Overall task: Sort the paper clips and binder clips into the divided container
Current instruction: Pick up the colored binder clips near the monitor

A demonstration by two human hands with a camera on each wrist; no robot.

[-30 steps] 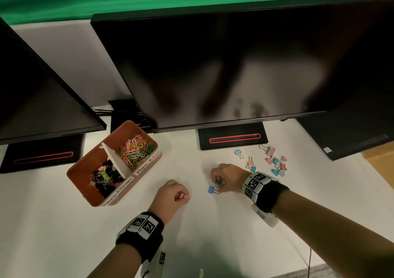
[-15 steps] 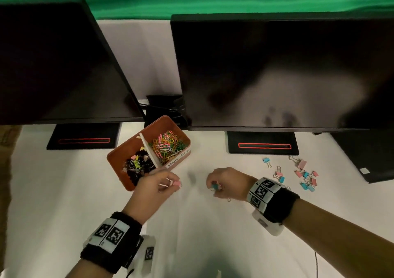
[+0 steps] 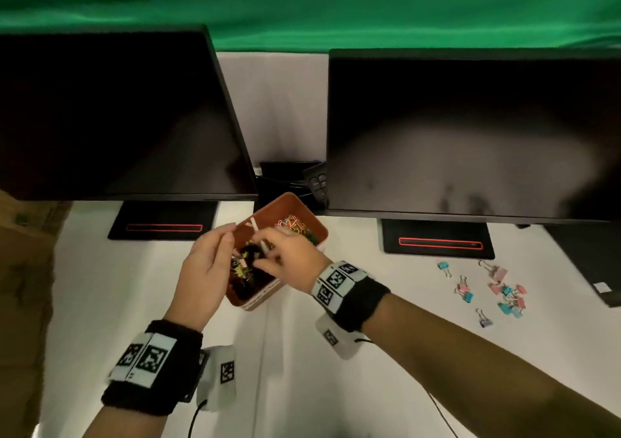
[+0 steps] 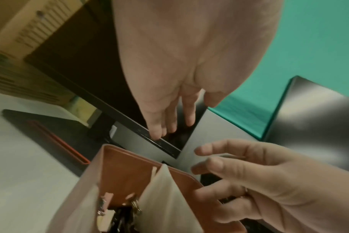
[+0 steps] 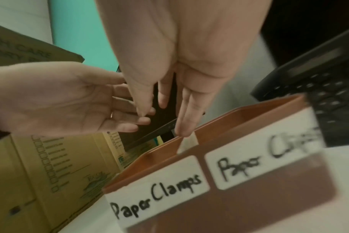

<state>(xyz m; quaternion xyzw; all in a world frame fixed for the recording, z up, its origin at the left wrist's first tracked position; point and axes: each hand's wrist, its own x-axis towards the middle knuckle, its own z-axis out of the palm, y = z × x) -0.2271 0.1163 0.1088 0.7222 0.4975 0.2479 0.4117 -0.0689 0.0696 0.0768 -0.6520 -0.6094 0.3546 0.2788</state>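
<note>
The brown divided container (image 3: 304, 217) sits at table centre, binder clips (image 3: 243, 274) in its near half, paper clips (image 3: 295, 224) behind; loose binder clips (image 3: 504, 294) lie at three o'clock.

A green cloth backdrop (image 3: 302, 4) fills the top of the head view, with a pale wall panel (image 3: 275, 108) below it at centre. Two dark, switched-off monitors stand side by side: the left monitor (image 3: 111, 115) fills the upper left, the right monitor (image 3: 470, 135) the upper right. Each rests on a flat black base with a thin red outline, the left base (image 3: 164, 220) and the right base (image 3: 437, 239). A white table (image 3: 302, 370) spans the lower frame. Between the monitors lies a black keypad (image 3: 319, 182) with dark cables. Brown cardboard boxes (image 3: 23, 286) stand along the left edge. The lighting is dim.
</note>
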